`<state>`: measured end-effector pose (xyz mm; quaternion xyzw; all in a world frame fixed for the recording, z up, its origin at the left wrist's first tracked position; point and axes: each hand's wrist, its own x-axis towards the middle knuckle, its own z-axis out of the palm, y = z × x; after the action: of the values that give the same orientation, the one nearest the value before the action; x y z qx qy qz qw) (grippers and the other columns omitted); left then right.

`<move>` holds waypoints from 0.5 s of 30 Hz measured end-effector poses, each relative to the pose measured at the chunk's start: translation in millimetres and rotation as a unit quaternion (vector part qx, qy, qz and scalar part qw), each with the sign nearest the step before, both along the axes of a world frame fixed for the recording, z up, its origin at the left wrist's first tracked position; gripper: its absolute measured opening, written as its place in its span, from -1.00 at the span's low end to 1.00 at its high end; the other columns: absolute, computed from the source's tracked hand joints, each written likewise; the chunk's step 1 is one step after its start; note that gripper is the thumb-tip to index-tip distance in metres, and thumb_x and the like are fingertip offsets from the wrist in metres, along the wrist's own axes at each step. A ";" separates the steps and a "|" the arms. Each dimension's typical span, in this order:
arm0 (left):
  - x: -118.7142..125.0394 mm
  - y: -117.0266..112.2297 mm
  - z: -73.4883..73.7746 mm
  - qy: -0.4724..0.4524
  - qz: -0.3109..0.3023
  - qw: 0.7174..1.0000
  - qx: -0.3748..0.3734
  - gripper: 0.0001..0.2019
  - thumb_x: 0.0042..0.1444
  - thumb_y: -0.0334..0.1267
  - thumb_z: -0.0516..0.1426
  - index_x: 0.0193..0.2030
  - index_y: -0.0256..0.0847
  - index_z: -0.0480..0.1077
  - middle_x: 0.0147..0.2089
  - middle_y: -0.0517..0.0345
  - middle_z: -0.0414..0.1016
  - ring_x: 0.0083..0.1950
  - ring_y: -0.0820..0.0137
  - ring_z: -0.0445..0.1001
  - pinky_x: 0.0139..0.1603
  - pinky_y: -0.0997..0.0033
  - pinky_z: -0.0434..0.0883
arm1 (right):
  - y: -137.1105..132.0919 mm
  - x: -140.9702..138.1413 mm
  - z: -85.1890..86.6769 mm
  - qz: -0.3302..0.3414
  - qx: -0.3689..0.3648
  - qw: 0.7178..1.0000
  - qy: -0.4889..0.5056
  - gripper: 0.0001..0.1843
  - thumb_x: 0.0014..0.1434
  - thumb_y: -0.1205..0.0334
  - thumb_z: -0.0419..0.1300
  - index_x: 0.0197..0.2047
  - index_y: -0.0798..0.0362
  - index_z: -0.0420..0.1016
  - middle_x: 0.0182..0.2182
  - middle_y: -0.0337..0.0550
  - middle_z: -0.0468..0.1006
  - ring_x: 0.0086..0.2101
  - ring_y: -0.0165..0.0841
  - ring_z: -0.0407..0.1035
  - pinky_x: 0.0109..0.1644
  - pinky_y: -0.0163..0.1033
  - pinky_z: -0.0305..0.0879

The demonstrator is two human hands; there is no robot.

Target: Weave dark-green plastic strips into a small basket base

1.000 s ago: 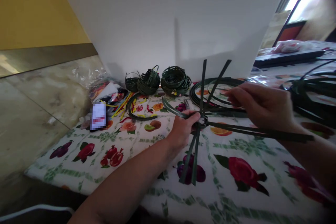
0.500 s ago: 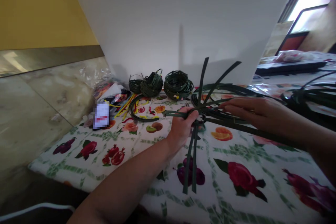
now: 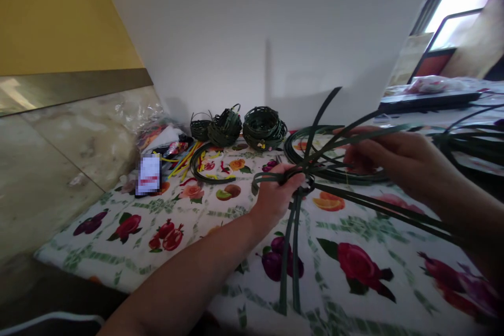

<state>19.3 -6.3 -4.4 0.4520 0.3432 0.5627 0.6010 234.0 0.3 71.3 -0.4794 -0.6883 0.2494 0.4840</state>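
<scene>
My left hand is closed around the woven centre of a star of crossed dark green strips. Several strip ends fan out from it, two running down across the cloth and others reaching up and right. My right hand is raised at the right of the centre, and a long dark green strip lies across its fingers. It seems pinched there, though the fingers partly hide the grip. Behind the strips sits a large coil of dark green strip.
Several small woven green baskets stand along the white wall, on a fruit-print tablecloth. Left of them lie a coiled strip, yellow strips and a plastic bag. A green strip bundle and a laptop sit right.
The upper right strip has swung down and to the right across my right hand. My left hand and the woven centre have shifted slightly right, and my right hand has risen a little.
</scene>
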 end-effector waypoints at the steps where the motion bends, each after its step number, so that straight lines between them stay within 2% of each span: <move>1: -0.1 1.0 -0.4 -0.003 0.005 1.000 0.000 -0.57 -0.12 -0.05 0.47 -0.19 -0.21 0.48 -0.33 0.23 0.45 -0.35 0.45 0.47 -0.43 0.46 0.51 | -0.5 -1.3 1.2 -0.020 0.005 1.000 0.019 -0.48 0.29 -0.22 0.29 0.00 0.09 0.67 -0.44 -0.12 0.60 -0.50 -0.40 0.38 -0.44 -0.26 0.34; 3: -0.8 3.4 -1.7 -0.013 0.011 1.000 0.001 -0.57 -0.12 -0.06 0.47 -0.20 -0.21 0.48 -0.35 0.24 0.45 -0.37 0.46 0.46 -0.44 0.48 0.51 | -2.0 -3.4 4.2 -0.071 0.047 0.996 0.025 -0.48 0.36 -0.19 0.24 0.09 0.06 0.69 -0.35 -0.08 0.65 -0.44 -0.38 0.44 -0.33 -0.21 0.42; 5: -1.9 6.0 -2.9 -0.014 0.018 1.000 -0.006 -0.58 -0.11 -0.06 0.45 -0.20 -0.21 0.47 -0.38 0.26 0.44 -0.41 0.48 0.45 -0.46 0.49 0.49 | -7.7 -5.6 9.3 -0.107 0.133 0.985 0.025 -0.51 0.41 -0.15 0.19 0.11 0.02 0.70 -0.21 -0.03 0.68 -0.27 -0.28 0.53 -0.10 -0.09 0.49; 8: -4.2 8.6 -2.8 -0.004 0.039 0.999 -0.023 -0.61 -0.07 -0.08 0.43 -0.19 -0.20 0.46 -0.39 0.29 0.42 -0.46 0.52 0.43 -0.49 0.52 0.47 | -30.5 -12.2 22.9 -0.150 0.258 0.954 0.006 -0.62 0.43 -0.02 0.16 0.08 -0.02 0.71 -0.06 0.00 0.67 0.04 -0.10 0.53 0.26 0.11 0.35; 10: -5.4 9.7 -1.5 -0.007 0.052 0.998 -0.028 -0.64 -0.04 -0.10 0.42 -0.19 -0.20 0.45 -0.38 0.30 0.42 -0.47 0.53 0.41 -0.49 0.52 0.46 | -48.9 -17.3 32.4 -0.181 0.257 0.947 -0.072 -0.62 0.46 0.01 0.11 0.15 -0.09 0.66 0.08 -0.02 0.61 0.16 -0.09 0.46 0.32 0.12 0.27; 11: -5.9 10.1 -0.7 -0.012 0.056 0.998 -0.029 -0.65 -0.04 -0.12 0.42 -0.20 -0.20 0.44 -0.37 0.30 0.41 -0.47 0.54 0.40 -0.49 0.52 0.47 | -55.1 -18.8 35.3 -0.189 0.254 0.945 -0.078 -0.60 0.48 -0.02 0.07 0.16 -0.11 0.64 0.07 -0.04 0.61 0.13 -0.10 0.46 0.30 0.10 0.28; 12: -6.2 10.5 0.0 -0.018 0.058 0.998 -0.028 -0.65 -0.04 -0.13 0.41 -0.20 -0.20 0.44 -0.37 0.30 0.41 -0.47 0.55 0.39 -0.48 0.52 0.47 | -57.4 -19.2 36.2 -0.190 0.260 0.945 -0.058 -0.61 0.45 -0.07 0.10 0.09 -0.10 0.66 -0.04 -0.05 0.63 0.02 -0.13 0.50 0.18 0.05 0.36; 13: -6.4 10.8 0.6 -0.023 0.059 0.998 -0.027 -0.65 -0.04 -0.13 0.41 -0.20 -0.20 0.44 -0.37 0.30 0.40 -0.47 0.55 0.39 -0.48 0.53 0.47 | -55.3 -18.5 34.7 -0.174 0.228 0.956 -0.058 -0.63 0.39 -0.12 0.19 -0.02 -0.07 0.68 -0.15 -0.07 0.65 -0.14 -0.18 0.52 -0.01 -0.02 0.42; 14: -6.5 11.0 1.1 -0.026 0.060 0.998 -0.023 -0.65 -0.05 -0.12 0.42 -0.20 -0.20 0.44 -0.37 0.30 0.40 -0.46 0.55 0.39 -0.48 0.53 0.46 | -48.8 -16.9 30.5 -0.153 0.182 0.969 -0.063 -0.60 0.32 -0.19 0.26 -0.16 -0.04 0.68 -0.33 -0.10 0.64 -0.33 -0.24 0.47 -0.23 -0.09 0.38; 15: -6.5 11.1 1.4 -0.028 0.058 0.998 -0.020 -0.64 -0.05 -0.11 0.42 -0.20 -0.20 0.44 -0.38 0.30 0.39 -0.46 0.55 0.39 -0.48 0.54 0.46 | -38.8 -15.0 24.0 -0.111 0.115 0.983 -0.094 -0.49 0.31 -0.28 0.24 -0.33 0.00 0.65 -0.48 -0.10 0.58 -0.46 -0.28 0.39 -0.37 -0.13 0.28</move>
<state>12.8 4.8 -3.0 0.4039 0.3630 0.6020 0.5854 219.1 -38.5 95.3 -0.5152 -0.6975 0.0667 0.4936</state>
